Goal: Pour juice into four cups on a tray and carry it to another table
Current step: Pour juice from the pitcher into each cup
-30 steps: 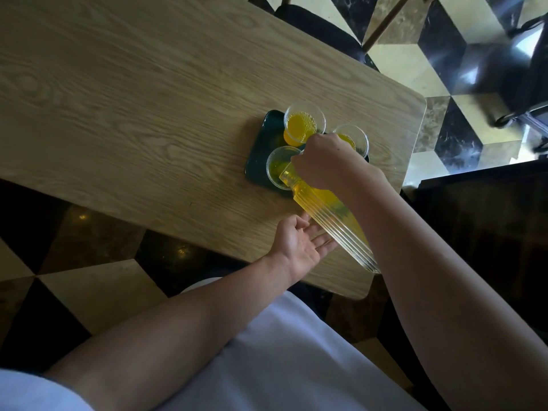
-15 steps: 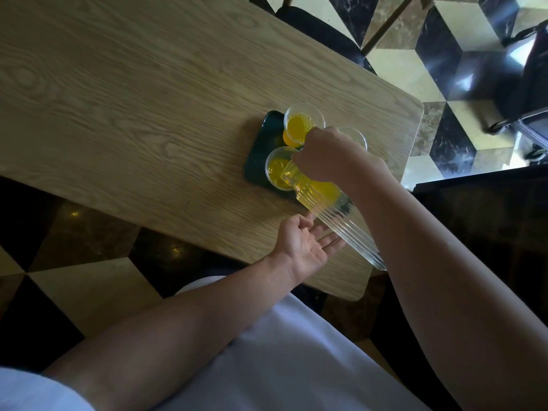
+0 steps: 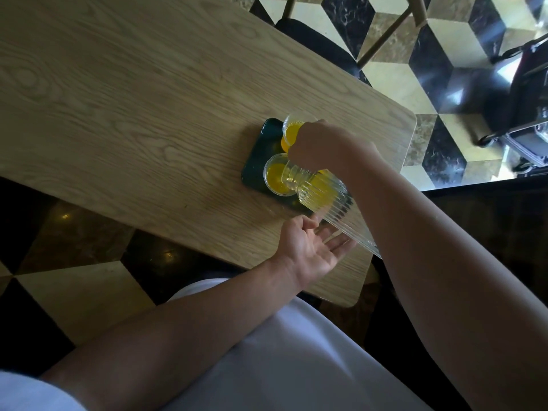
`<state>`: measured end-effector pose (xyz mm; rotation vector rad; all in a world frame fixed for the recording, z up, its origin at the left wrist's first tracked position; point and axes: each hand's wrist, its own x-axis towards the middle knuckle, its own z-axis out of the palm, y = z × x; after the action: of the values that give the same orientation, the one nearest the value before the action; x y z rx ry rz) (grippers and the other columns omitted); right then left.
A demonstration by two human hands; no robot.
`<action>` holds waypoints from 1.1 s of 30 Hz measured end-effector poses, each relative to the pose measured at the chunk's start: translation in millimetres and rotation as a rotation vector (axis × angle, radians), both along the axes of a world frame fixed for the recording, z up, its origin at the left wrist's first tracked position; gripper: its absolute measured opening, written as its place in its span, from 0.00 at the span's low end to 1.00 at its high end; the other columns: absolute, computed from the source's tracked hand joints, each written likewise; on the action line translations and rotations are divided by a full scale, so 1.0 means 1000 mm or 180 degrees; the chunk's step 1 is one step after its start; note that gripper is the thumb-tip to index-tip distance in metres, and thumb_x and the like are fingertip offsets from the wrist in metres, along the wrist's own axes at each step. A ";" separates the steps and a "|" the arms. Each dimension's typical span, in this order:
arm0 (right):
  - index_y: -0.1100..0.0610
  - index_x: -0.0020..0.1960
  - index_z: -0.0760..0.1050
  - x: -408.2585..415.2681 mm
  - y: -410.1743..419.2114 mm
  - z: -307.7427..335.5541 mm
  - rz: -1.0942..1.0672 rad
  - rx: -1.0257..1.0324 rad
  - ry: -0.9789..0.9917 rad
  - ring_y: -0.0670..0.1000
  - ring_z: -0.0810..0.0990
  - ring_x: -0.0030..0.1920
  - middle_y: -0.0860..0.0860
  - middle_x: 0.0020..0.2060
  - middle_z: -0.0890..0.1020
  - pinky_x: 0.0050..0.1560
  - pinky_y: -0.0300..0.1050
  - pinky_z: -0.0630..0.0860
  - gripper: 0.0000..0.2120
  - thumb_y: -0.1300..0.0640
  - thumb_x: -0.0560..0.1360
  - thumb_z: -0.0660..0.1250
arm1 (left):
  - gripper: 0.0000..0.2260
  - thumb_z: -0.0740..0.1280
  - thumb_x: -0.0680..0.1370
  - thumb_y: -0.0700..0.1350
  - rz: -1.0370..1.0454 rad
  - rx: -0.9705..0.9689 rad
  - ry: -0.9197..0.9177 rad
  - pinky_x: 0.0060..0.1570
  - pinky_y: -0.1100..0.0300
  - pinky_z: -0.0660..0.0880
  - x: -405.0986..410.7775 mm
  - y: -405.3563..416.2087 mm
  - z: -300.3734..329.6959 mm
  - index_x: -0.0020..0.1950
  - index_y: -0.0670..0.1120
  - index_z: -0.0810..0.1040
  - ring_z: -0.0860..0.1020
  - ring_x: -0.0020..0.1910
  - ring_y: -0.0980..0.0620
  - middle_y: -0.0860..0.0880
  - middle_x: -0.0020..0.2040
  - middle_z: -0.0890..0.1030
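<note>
A dark green tray (image 3: 257,161) lies near the right end of the wooden table (image 3: 133,99). On it a clear cup (image 3: 274,176) at the near left holds yellow juice, and a second juice-filled cup (image 3: 289,132) stands behind it. My right hand (image 3: 320,145) grips the neck of a ribbed glass carafe (image 3: 323,194), tipped steeply with its mouth over the near cup. My right hand and arm hide any other cups. Palm up, my left hand (image 3: 311,247) sits open under the carafe's base, fingers just at the glass.
The table's right edge and rounded near corner (image 3: 353,298) are close to the tray. A dark chair (image 3: 314,40) stands beyond the far edge. Black furniture (image 3: 525,108) is on the checkered floor at the right. A dark surface (image 3: 489,218) lies beside my right arm.
The carafe has tipped more steeply, its base rising, and the juice level in the near cup has risen. My right hand now covers the cup at the back right.
</note>
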<state>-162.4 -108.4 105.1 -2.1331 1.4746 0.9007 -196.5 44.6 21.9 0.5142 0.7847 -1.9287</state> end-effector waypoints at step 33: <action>0.58 0.49 0.73 0.023 0.017 0.008 0.0371 -0.0309 -0.0018 0.49 0.74 0.36 0.51 0.38 0.73 0.33 0.41 0.72 0.05 0.58 0.78 0.59 | 0.19 0.51 0.77 0.39 0.0063 0.0033 -0.0209 0.35 0.49 0.83 0.016 0.001 0.019 0.62 0.42 0.75 0.85 0.37 0.40 0.38 0.48 0.83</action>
<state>-139.7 -91.1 112.7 -2.3109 1.4307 0.8789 -181.0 45.8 40.5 0.5712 0.7553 -1.8810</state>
